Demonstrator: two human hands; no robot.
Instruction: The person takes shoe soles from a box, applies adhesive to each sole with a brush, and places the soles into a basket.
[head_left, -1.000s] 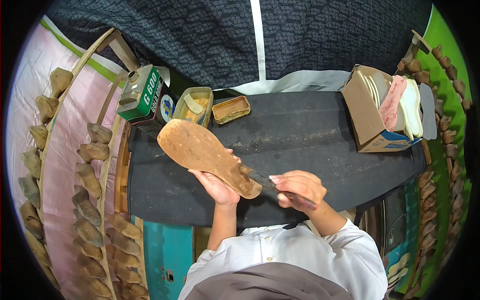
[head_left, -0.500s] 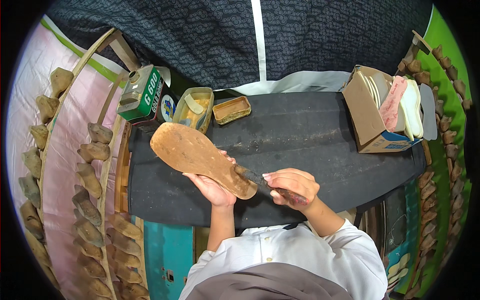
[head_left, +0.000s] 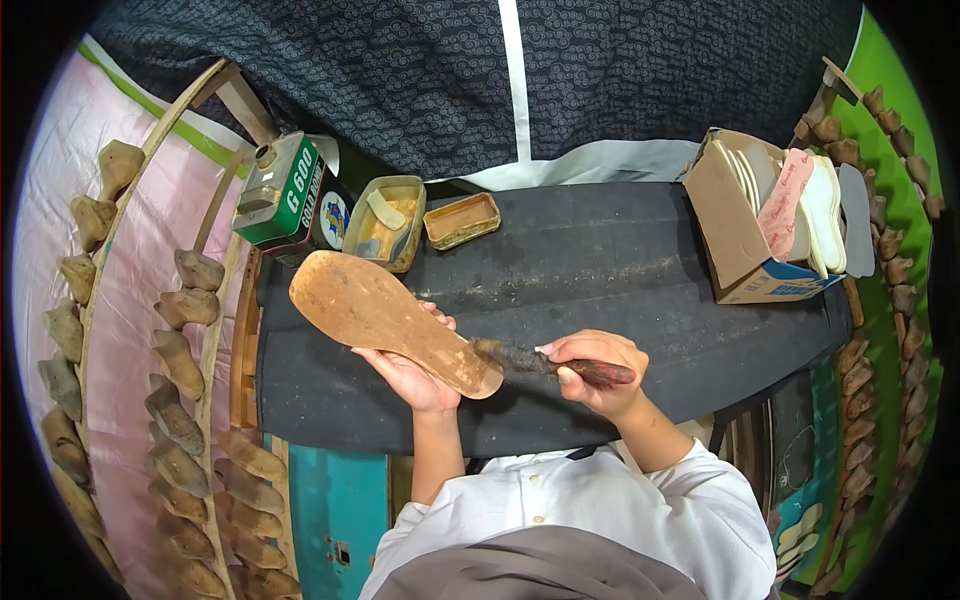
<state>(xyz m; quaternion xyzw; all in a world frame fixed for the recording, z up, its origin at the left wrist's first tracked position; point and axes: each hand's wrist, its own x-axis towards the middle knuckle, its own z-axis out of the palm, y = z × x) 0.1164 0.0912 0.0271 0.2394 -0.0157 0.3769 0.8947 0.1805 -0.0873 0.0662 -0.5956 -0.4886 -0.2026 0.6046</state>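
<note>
My left hand (head_left: 418, 380) holds a large tan shoe sole (head_left: 375, 310) from beneath, its narrow end pointing toward my right side. The thumb lies along the near edge and fingertips show past the far edge. In my right hand (head_left: 602, 372) is a worn brush (head_left: 525, 359) with a dark, crusted shaft and a reddish handle end. The fingers are closed round its handle. Its bristle tip meets the sole's narrow end near the right edge. Both hands are above the dark-covered table (head_left: 600, 255).
At the back left stand a green metal can (head_left: 290, 195), an open tub (head_left: 388, 215) with a pale scraper-like piece inside, and a shallow rectangular tin (head_left: 462, 220). A cardboard box (head_left: 740, 235) of insoles sits at the right. Racks of wooden shoe lasts (head_left: 180, 365) line both sides.
The sole has shifted slightly left in my left hand. My right hand has moved a little to the right, drawing the brush tip toward the sole's right edge.
</note>
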